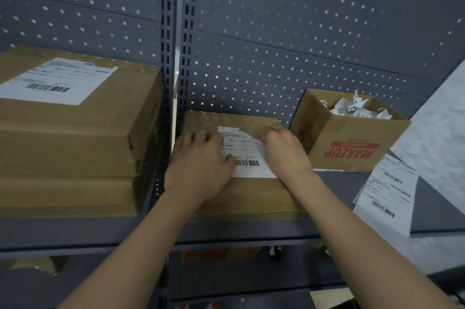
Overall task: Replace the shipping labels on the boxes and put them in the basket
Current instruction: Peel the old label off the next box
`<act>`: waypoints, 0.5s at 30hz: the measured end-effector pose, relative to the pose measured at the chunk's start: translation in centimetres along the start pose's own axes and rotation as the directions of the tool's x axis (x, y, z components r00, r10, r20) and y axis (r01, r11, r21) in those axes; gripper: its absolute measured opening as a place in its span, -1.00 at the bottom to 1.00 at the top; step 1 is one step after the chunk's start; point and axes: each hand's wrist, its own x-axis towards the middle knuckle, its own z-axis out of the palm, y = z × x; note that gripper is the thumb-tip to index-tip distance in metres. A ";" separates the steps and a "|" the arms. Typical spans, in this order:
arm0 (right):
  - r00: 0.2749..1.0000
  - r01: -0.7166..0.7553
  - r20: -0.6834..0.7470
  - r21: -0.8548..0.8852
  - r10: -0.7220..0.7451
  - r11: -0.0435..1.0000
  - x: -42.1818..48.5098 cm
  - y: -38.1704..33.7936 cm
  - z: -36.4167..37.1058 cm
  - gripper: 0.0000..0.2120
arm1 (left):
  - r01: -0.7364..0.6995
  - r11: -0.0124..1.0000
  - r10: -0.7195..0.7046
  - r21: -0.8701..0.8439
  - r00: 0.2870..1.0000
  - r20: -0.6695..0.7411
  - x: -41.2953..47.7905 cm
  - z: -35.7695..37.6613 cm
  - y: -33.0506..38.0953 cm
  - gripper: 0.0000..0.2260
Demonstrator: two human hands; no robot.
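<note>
A flat cardboard box [241, 195] lies on the grey shelf in the middle, with a white shipping label [245, 155] on its top. My left hand [201, 165] rests flat on the box and on the label's left side, thumb near the barcode. My right hand [284, 150] is curled at the label's right edge, where the top right corner is lifted off the box; its fingers pinch that edge. A strip of fresh labels [387, 193] lies at the right end of the shelf.
Two stacked cardboard boxes [75, 137] fill the shelf bay on the left, the upper one labelled. An open "MAKEUP" carton [352, 137] with crumpled paper stands right of my hands. Pegboard [276, 32] backs the shelf. A lower shelf holds dim items.
</note>
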 end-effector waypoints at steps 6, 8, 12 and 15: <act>1.000 0.030 -0.003 -0.035 -0.031 0.999 0.1 -0.3 -0.1 -0.76 | 0.002 1.000 -0.002 0.006 1.000 0.008 0.0 -0.1 0.1 -0.55; 1.000 0.013 -0.002 0.013 -0.013 1.000 0.1 -0.1 0.0 -0.77 | 0.000 1.000 0.000 0.010 1.000 0.006 0.0 -0.1 0.1 -0.56; 0.998 -0.048 -0.038 0.136 0.054 0.990 -0.1 0.5 0.4 -0.81 | -0.002 1.000 0.002 0.007 1.000 0.001 0.1 0.0 0.0 -0.56; 0.994 -0.080 -0.058 0.183 0.092 0.980 -0.2 0.7 0.7 -0.91 | -0.004 1.000 0.004 0.004 1.000 -0.004 0.0 0.0 0.0 -0.56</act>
